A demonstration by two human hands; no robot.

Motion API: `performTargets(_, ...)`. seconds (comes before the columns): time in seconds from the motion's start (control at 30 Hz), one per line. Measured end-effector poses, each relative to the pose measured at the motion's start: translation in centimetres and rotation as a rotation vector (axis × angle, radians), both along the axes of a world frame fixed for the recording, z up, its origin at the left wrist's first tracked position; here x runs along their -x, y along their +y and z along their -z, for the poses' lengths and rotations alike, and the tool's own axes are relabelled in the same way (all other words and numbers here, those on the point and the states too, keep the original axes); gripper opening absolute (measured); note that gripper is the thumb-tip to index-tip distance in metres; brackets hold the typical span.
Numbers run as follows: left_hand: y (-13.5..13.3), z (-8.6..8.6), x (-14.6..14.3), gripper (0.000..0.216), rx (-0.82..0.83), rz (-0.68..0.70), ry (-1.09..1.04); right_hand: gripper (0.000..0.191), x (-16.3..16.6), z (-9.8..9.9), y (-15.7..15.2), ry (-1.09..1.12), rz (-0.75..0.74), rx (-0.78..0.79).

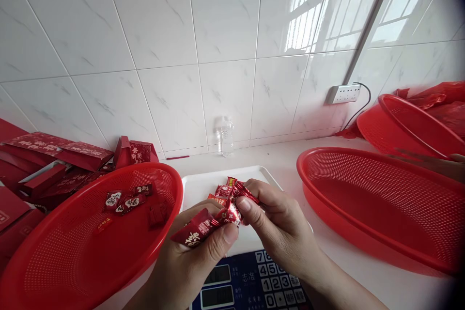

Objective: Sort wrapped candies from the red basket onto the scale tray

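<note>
Red foil caught the light between two bare hands above a white tray [196,184]. The left hand [189,264] was curled, its thumb pressing a dark red packet [196,232] against the fingers; the right hand [286,230] pinched the crimped end of a shiny red packet [231,213], which lay between both sets of fingertips. Further packets [223,189] showed just beyond the fingers; whether these were held or lay on the tray could not be told. Below the hands sat a scale panel [249,290]; a red basket [43,271] with loose packets [132,202] stood left of them, another red basket [363,203] right. Probable faults: slick wrappers could slide from the left thumb if its pressure eased, a hard pull at the crimp might tear the foil, and crowded fingers could knock a packet down.
</note>
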State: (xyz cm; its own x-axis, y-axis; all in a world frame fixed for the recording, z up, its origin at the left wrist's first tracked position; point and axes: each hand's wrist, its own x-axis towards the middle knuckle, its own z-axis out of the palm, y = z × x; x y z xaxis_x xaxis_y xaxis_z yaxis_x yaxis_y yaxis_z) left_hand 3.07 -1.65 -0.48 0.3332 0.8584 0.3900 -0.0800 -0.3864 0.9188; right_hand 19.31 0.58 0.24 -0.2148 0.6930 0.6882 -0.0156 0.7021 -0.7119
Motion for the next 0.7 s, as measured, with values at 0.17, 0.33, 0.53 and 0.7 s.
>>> performTargets(0.17,0.3,0.3,0.2,0.018,-0.088,-0.067,-0.012,0.028,-0.2,0.0,0.1,0.032,-0.045,0.017)
performTargets(0.33,0.8,0.5,1.0,0.017,-0.112,-0.117,-0.054,0.029,-0.4,0.1,0.2,-0.059,-0.002,0.062)
performTargets(0.53,0.7,-0.2,1.1,0.016,-0.11,-0.095,0.002,0.032,-0.5,0.3,0.2,-0.072,-0.085,0.111)
performTargets(0.7,0.3,-0.7,0.8,0.018,-0.332,-0.264,0.108,0.032,-0.5,0.4,0.1,-0.097,-0.082,0.118)
